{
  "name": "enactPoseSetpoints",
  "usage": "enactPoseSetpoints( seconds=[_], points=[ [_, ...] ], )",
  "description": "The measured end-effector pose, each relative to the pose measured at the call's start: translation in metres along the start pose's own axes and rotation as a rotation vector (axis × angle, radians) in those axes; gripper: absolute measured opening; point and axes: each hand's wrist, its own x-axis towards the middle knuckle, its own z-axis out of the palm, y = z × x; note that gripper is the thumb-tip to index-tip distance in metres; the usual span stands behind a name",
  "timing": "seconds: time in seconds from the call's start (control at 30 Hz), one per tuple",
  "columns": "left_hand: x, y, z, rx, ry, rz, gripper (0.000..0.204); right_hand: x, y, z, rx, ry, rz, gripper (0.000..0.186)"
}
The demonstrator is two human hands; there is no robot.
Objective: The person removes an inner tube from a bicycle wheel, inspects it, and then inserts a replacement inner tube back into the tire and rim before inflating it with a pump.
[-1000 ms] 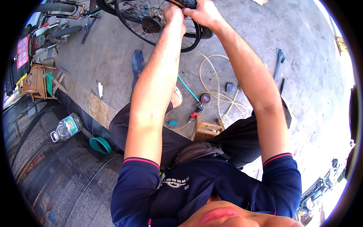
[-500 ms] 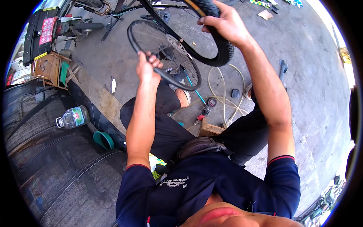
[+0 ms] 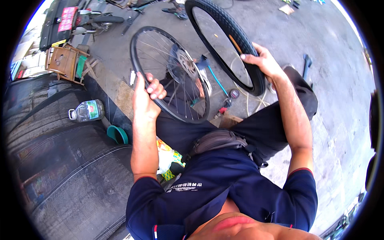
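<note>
Both the wheel (image 3: pixel 186 65) and the tyre (image 3: pixel 224 29) have come closer to you, tyre to the wheel's right. Your left fingers (image 3: pixel 155 88) are clamped on the wheel's edge, your right fingers (image 3: pixel 260 49) on the tyre; hold snugly, so neither bumps the other
</note>
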Motion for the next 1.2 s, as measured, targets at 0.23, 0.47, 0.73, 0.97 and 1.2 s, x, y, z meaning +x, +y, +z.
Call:
enactPoseSetpoints(
  seconds=[0.23,0.47,0.73,0.97,1.2],
  points=[
    [-0.011,-0.002,0.005,-0.058,0.016,-0.035,0.040,0.012,-0.004,0.012,0.361,-0.111,0.138,0.053],
    [0.017,-0.007,0.034,-0.122,-0.052,-0.134,0.038,0.037,0.001,0.019,0.488,0.003,0.239,0.054],
    [0.077,-0.015,0.073,-0.060,-0.110,-0.147,0.041,0.033,0.006,-0.004,0.133,0.041,0.102,0.060],
    [0.125,-0.038,0.035,0.354,-0.024,-0.131,0.049,0.037,0.017,-0.019,0.134,0.180,0.112,0.064],
    [0.155,-0.055,0.031,0.419,-0.054,-0.150,0.049,0.027,0.000,-0.005,0.205,0.248,0.139,0.058]
  ],
)
